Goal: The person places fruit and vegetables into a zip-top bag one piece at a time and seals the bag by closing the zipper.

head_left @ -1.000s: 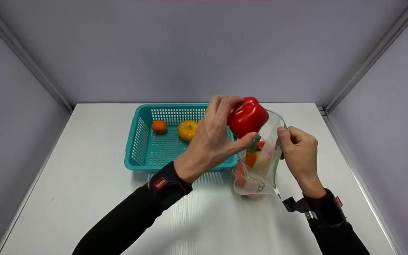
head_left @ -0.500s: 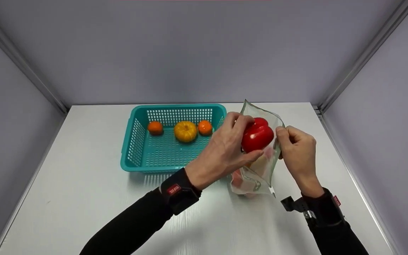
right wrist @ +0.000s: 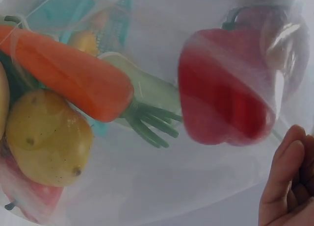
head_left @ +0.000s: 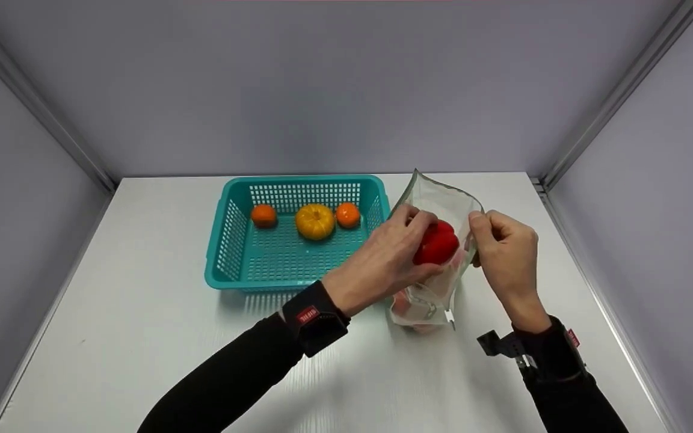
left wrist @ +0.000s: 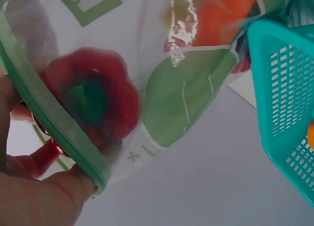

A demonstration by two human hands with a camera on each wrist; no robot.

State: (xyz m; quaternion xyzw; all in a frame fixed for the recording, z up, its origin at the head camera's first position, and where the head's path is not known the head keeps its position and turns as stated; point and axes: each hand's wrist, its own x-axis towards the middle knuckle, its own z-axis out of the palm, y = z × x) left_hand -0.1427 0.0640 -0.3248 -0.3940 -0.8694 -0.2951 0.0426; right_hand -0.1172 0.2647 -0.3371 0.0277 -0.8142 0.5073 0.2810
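Observation:
My left hand grips a red bell pepper inside the mouth of a clear zip bag that stands on the white table. My right hand pinches the bag's right rim and holds it up. Through the plastic in the left wrist view, the pepper shows its green stem end behind the bag's green rim. In the right wrist view the pepper hangs above a carrot and a potato lying in the bag.
A teal slotted basket stands left of the bag. It holds a small yellow pumpkin between two oranges. Grey walls close in the table on three sides.
My left hand has lowered the pepper from above the bag's mouth down into the bag. The right hand has kept its hold on the rim.

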